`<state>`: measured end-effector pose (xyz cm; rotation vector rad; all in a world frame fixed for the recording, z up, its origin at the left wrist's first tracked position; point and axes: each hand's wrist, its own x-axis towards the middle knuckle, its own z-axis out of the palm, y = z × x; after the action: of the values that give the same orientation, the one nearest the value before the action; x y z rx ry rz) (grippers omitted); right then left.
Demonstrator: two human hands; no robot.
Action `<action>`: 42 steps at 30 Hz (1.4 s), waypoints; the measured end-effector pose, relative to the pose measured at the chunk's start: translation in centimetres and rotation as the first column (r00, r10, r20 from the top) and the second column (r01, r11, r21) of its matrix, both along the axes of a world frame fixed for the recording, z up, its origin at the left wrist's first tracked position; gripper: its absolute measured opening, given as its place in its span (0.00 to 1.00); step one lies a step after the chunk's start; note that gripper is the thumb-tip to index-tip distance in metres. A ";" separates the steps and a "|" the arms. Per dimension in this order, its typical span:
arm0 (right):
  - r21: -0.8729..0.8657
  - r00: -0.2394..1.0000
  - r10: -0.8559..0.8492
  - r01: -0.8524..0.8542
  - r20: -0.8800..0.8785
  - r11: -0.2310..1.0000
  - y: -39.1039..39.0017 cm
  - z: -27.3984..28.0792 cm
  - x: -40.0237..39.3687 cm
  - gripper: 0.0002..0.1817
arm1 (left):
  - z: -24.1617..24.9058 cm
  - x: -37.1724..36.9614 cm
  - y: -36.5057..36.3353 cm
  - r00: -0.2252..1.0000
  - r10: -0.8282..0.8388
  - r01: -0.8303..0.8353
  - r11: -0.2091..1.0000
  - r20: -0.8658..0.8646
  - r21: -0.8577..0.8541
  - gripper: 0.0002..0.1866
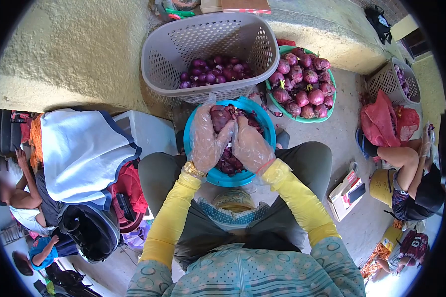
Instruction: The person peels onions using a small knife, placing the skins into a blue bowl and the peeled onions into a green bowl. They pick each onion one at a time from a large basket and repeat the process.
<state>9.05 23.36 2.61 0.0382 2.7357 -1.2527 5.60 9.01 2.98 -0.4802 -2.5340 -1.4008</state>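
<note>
My left hand and my right hand wear clear plastic gloves and meet over a blue bowl on my lap. Both hands hold one red onion above the bowl, the left wrapped around its side, the right pressing beside it. Onion skins and pieces lie in the bowl beneath. A gold watch sits on my left wrist; yellow sleeves cover both arms.
A grey laundry basket of small red onions stands ahead. A green basin of larger onions sits to its right, another grey basket farther right. A person sits at right, another at lower left beside bags and a white cloth.
</note>
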 end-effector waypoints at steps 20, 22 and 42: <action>-0.347 0.995 0.007 0.027 0.095 0.937 4.8 3.1 -1.0 0.18 | 0.4 -2.8 -2.7 0.716 -0.515 -0.450 0.175 0.471 0.876 0.24; -0.753 0.851 0.177 0.317 0.494 0.576 5.0 3.8 -1.2 0.17 | 0.4 -2.8 -2.5 0.687 -0.552 -0.472 0.154 0.472 0.868 0.24; -0.926 0.918 0.265 0.209 0.297 0.316 3.6 3.4 -0.5 0.23 | -0.6 -3.7 -2.9 0.633 -0.518 -0.687 -0.032 0.576 0.726 0.25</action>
<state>8.52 26.98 6.04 0.1064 1.2425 -2.3219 1.91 6.13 2.35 0.8699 -0.6698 -3.2680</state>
